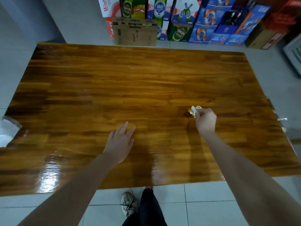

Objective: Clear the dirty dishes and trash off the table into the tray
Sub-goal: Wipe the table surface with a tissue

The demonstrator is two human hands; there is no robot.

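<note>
Right grip (206, 119) pinches a crumpled wrapper (193, 110) over the counter (114, 79), toward its right side. Left grip (121, 141) is released, fingers straight. TSINGTAO cartons (179, 34) stand beyond the far edge.

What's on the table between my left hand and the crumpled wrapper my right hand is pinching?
Nothing: the head view shows only bare wooden tabletop between the left hand and the crumpled wrapper in the right hand.

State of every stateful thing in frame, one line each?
Left hand: open, fingers straight, above glossy brown wooden table.
Right hand: fingers pinch crumpled white-and-gold wrapper.
Wrapper: held; table contact unclear.
Table: level, shiny.
Brown cardboard box: upright beyond table's far edge.
</note>
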